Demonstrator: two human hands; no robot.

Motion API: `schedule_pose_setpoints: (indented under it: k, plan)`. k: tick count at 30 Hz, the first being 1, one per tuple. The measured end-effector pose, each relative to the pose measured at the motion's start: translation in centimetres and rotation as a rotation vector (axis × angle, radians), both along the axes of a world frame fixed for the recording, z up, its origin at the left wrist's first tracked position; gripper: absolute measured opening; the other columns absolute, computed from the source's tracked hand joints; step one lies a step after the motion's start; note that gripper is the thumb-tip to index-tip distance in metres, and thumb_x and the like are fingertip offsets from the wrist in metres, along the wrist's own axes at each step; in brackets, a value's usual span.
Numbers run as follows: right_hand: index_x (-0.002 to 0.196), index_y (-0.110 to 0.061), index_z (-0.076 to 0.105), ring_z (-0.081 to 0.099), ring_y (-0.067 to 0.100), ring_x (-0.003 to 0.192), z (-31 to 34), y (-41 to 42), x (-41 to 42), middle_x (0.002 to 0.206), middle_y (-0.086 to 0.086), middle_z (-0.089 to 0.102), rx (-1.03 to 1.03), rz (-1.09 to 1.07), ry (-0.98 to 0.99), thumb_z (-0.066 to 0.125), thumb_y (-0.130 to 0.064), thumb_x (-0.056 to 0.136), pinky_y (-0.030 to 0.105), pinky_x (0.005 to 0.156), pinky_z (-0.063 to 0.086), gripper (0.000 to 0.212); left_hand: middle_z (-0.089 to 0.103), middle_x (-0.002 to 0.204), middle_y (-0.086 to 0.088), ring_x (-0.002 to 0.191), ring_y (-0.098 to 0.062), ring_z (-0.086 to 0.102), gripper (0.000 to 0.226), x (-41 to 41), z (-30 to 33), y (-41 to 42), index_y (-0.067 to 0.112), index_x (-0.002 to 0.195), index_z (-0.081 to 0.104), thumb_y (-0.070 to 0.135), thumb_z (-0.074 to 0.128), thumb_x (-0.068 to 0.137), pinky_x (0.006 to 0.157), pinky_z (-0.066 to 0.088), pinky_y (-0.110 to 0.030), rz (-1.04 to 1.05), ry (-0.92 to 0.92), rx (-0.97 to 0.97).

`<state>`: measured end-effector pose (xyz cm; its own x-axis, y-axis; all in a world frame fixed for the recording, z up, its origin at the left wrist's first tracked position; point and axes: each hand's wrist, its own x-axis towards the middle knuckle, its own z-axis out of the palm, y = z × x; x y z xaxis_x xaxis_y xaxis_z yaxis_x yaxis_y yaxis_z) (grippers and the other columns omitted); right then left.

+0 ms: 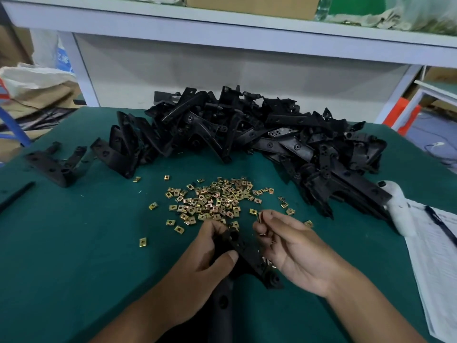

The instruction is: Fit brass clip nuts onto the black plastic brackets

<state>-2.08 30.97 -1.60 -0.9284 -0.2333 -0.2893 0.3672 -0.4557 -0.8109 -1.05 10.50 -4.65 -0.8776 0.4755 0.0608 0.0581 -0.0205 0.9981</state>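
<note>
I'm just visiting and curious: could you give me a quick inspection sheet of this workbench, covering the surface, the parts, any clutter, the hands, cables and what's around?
Surface: green mat covers the table.
Job's things: big heap of black brackets at the back; loose brass clip nuts spread in front of it; two single brackets lie apart at the left.
Clutter: papers with a pen and a white object at the right edge.
Hands: left hand grips one bracket; right hand pinches a clip nut and holds more.
Cables: a wire on the floor, far right.
Surroundings: white shelf above, cardboard and bags at the left.
</note>
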Motion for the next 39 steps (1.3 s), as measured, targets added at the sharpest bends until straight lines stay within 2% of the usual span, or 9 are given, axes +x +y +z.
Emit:
schedule_pose_setpoints:
  k: [5, 8, 11, 14, 18, 25, 30, 35, 39]
  plan:
    - [0.086, -0.017, 0.069, 0.053, 0.011, 0.062, 0.1, -0.4, 0.5, 0.078, 0.002, 0.06, 0.113, 0.044, 0.074, 0.068, -0.023, 0.084, 0.019, 0.051, 0.042, 0.006, 0.054, 0.081, 0.016, 0.075, -0.006, 0.051, 0.017, 0.1, 0.2, 0.0, 0.036, 0.099, 0.05, 0.048, 0.058, 0.09, 0.067, 0.045, -0.018, 0.0, 0.04, 0.028]
    - [0.087, -0.015, 0.068, 0.053, 0.008, 0.065, 0.3, -0.9, 0.8, 0.079, 0.0, 0.059, 0.127, 0.073, 0.119, 0.068, -0.022, 0.085, 0.018, 0.057, 0.043, 0.007, 0.05, 0.077, 0.014, 0.071, -0.007, 0.047, 0.016, 0.2, 0.5, 0.0, 0.036, 0.097, 0.049, 0.047, 0.058, 0.09, 0.063, 0.042, -0.019, -0.008, 0.045, 0.037]
    - [0.089, -0.01, 0.066, 0.055, 0.012, 0.068, 0.4, -1.1, 0.9, 0.08, 0.004, 0.06, 0.11, 0.08, 0.091, 0.067, -0.02, 0.085, 0.021, 0.062, 0.049, 0.011, 0.051, 0.079, 0.012, 0.072, -0.009, 0.047, 0.017, 0.2, 0.5, 0.0, 0.036, 0.097, 0.049, 0.048, 0.058, 0.091, 0.064, 0.043, -0.021, -0.008, 0.039, 0.039]
    - [0.089, -0.013, 0.07, 0.057, 0.014, 0.072, 0.5, -1.1, 1.0, 0.082, 0.006, 0.061, 0.079, 0.086, 0.061, 0.067, -0.018, 0.084, 0.022, 0.067, 0.052, 0.007, 0.052, 0.082, 0.01, 0.076, -0.011, 0.048, 0.018, 0.2, 0.3, 0.0, 0.034, 0.099, 0.049, 0.046, 0.058, 0.091, 0.067, 0.044, -0.024, -0.003, 0.039, 0.045]
    - [0.117, -0.011, 0.071, 0.063, 0.019, 0.086, 0.6, -0.9, 1.0, 0.092, 0.012, 0.063, 0.061, 0.177, 0.081, 0.062, -0.014, 0.091, 0.029, 0.079, 0.058, 0.028, 0.051, 0.083, 0.009, 0.077, -0.011, 0.047, 0.016, 0.2, 0.2, 0.1, 0.033, 0.098, 0.049, 0.044, 0.058, 0.092, 0.067, 0.043, -0.023, -0.009, 0.05, 0.069]
    - [0.095, -0.01, 0.069, 0.063, 0.017, 0.08, 0.5, -1.1, 0.9, 0.09, 0.009, 0.064, 0.037, 0.136, 0.1, 0.068, -0.009, 0.087, 0.027, 0.074, 0.057, 0.008, 0.05, 0.081, 0.012, 0.076, -0.009, 0.047, 0.017, 0.1, 0.2, 0.0, 0.032, 0.097, 0.048, 0.043, 0.059, 0.091, 0.067, 0.043, -0.022, -0.006, 0.055, 0.069]
    - [0.095, -0.009, 0.073, 0.067, 0.019, 0.082, 0.5, -0.9, 0.9, 0.092, 0.012, 0.069, 0.078, 0.173, 0.106, 0.067, -0.013, 0.089, 0.027, 0.078, 0.058, 0.01, 0.053, 0.083, 0.012, 0.078, -0.008, 0.05, 0.015, 0.1, 0.2, 0.0, 0.034, 0.095, 0.05, 0.044, 0.059, 0.089, 0.068, 0.045, -0.024, 0.004, 0.045, 0.081]
    - [0.092, -0.011, 0.076, 0.068, 0.018, 0.082, 0.2, -0.9, 0.7, 0.091, 0.01, 0.07, 0.095, 0.145, 0.116, 0.078, -0.018, 0.08, 0.027, 0.078, 0.059, 0.015, 0.05, 0.079, 0.015, 0.073, -0.007, 0.046, 0.016, 0.1, 0.1, 0.0, 0.032, 0.097, 0.048, 0.043, 0.058, 0.09, 0.065, 0.042, -0.02, -0.003, 0.059, 0.069]
    - [0.086, -0.015, 0.075, 0.065, 0.01, 0.073, 0.1, -0.8, 0.7, 0.083, 0.003, 0.068, 0.126, 0.104, 0.15, 0.078, -0.012, 0.08, 0.019, 0.066, 0.056, 0.008, 0.05, 0.082, 0.01, 0.075, -0.01, 0.047, 0.018, 0.1, 0.1, 0.0, 0.029, 0.097, 0.047, 0.041, 0.059, 0.091, 0.066, 0.043, -0.023, -0.018, 0.038, 0.101]
